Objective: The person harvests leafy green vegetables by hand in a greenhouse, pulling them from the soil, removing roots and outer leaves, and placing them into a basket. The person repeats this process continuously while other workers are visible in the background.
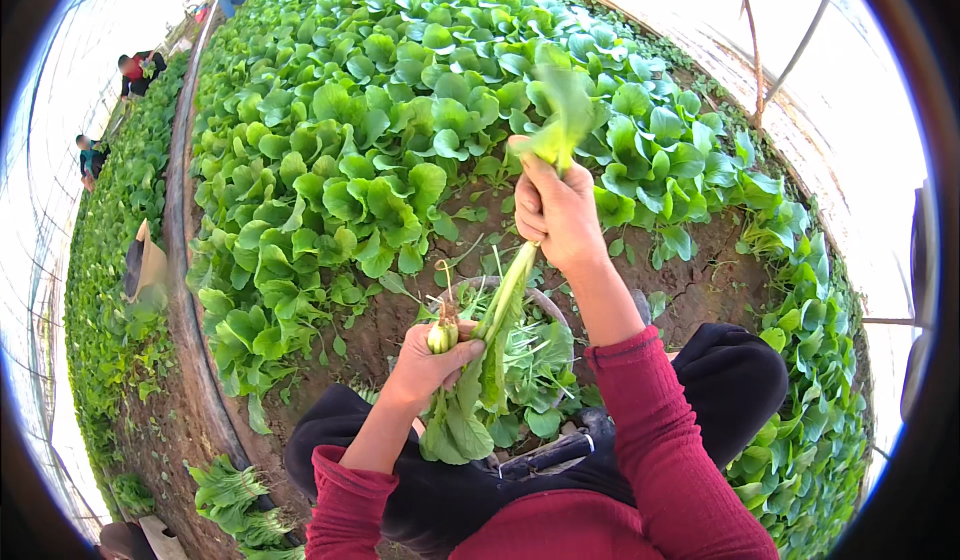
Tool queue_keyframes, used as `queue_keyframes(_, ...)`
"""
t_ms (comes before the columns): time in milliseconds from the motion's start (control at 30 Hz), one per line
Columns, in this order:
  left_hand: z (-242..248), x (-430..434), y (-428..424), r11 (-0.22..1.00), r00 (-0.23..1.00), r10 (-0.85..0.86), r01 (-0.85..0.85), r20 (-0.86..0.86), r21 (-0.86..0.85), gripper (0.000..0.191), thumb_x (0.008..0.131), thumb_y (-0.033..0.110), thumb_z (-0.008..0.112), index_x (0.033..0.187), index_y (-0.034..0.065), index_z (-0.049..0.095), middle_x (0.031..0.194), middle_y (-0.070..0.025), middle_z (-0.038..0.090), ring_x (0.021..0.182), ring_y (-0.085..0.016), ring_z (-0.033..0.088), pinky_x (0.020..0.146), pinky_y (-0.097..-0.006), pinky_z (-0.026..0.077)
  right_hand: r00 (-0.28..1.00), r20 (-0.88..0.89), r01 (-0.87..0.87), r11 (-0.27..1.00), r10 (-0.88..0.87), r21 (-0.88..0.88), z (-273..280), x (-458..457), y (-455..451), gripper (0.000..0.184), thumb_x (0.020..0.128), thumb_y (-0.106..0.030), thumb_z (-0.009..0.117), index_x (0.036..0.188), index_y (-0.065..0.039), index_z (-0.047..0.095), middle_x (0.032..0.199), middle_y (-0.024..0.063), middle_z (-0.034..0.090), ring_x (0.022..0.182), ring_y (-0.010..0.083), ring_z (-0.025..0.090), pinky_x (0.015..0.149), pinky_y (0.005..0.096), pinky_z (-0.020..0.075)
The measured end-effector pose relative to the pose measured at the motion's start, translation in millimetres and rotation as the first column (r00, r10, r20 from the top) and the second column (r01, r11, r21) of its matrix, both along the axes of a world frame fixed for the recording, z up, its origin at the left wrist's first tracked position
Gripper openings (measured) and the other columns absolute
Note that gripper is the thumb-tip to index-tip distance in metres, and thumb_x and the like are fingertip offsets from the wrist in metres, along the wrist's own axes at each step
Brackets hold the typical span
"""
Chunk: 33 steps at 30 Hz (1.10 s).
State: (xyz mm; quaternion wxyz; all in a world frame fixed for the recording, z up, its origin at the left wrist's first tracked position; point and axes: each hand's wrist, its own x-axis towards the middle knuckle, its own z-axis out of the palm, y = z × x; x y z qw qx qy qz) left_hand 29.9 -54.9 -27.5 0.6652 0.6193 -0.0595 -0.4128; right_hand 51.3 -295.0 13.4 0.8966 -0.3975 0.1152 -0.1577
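My left hand [439, 357] grips a leafy green plant, its root end [444, 331] up with soil-stained roots, and its broad leaves [459, 429] hanging below. In front and to the right, my right hand [556, 215] is closed around leafy greens. A blurred leaf [562, 109] sticks up out of that fist. From its underside a pale green stalk [511, 286] slants down to my left thumb. Beneath both hands stands a round container [561, 312] with loose leaves and cut stems [536, 353] in it, its sides partly hidden.
Dense leafy greens [360, 147] grow ahead and along the right. Tied bundles of greens [229, 489] lie at lower left beside a long dark pipe [180, 222]. Several people, one a crouching person [140, 72], are among the left rows. Poles [757, 64] stand at right.
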Motion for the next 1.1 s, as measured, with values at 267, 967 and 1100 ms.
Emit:
queue_keyframes(267,5.3,-6.8,6.7,0.998,0.999,-0.039,0.039,-0.007,-0.049,0.022,0.084,0.005,0.076,0.104,0.0013,0.07,0.07,0.0019,0.061,0.047,-0.005,0.047,0.043,-0.0204,0.034,0.962,0.07,0.27,0.96,-0.265,-0.069,9.8,0.8,-49.3,0.022,0.102,-0.023,0.055,0.11,-0.005,0.066,0.058,-0.0042,0.04,0.04,0.0047,0.028,0.037,0.0232,0.0187)
queue_keyframes(967,27.5,-9.3,-16.7,0.944,0.992,0.072,-0.036,0.099,-0.327,0.04,0.094,0.022,0.066,0.128,0.0004,0.061,0.12,-0.0069,0.067,0.089,-0.011,0.061,0.076,-0.0259,0.048,0.995,0.099,0.047,0.752,0.024,-0.657,-22.9,-98.6,26.9,0.02,0.094,-0.003,0.06,0.113,-0.004,0.065,0.083,-0.0003,0.064,0.071,0.0051,0.059,0.065,0.0215,0.0495)
queue_keyframes(1100,27.8,-13.5,-20.1,0.905,0.994,0.112,-0.108,-0.014,-0.411,0.04,0.095,0.016,0.064,0.131,-0.0001,0.058,0.129,-0.0081,0.063,0.116,-0.018,0.059,0.101,-0.0329,0.045,0.995,0.083,0.092,0.786,-0.053,-0.611,-40.1,-96.9,64.3,0.016,0.09,0.002,0.064,0.105,-0.003,0.062,0.08,0.0009,0.064,0.072,0.0058,0.059,0.066,0.0236,0.0497)
